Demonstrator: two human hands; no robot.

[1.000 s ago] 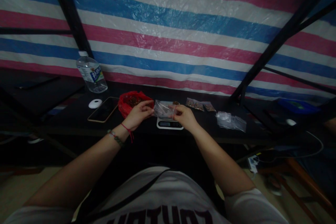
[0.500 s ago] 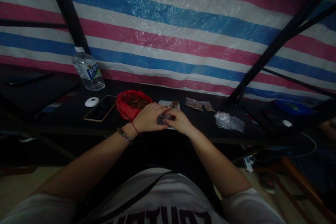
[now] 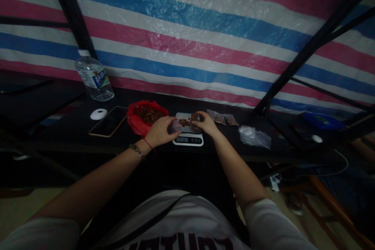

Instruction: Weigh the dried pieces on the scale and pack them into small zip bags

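Observation:
My left hand (image 3: 160, 129) pinches a small clear plastic bag (image 3: 174, 125) at the left side of a white kitchen scale (image 3: 200, 140). Brown dried bits (image 3: 184, 122) lie over the middle of the scale, between my hands. At the scale's right side, my right hand (image 3: 207, 123) has thumb and fingers around a small clear container (image 3: 195, 118) with brown contents; its exact kind is hard to make out. Just left of my left hand sits an open red plastic bag (image 3: 137, 122) full of brown dried pieces.
Filled small bags (image 3: 220, 118) lie right of the scale, with flat clear bags (image 3: 255, 137) nearer the edge. A phone (image 3: 108, 122), a white oval device (image 3: 99, 114) and a plastic bottle (image 3: 94, 78) stand left. A striped sheet (image 3: 187, 47) hangs behind the black table (image 3: 155, 146).
My hands were together over the scale, covering it, with a clear bag between them. They have moved apart, the right now at the small container, and the scale's display shows.

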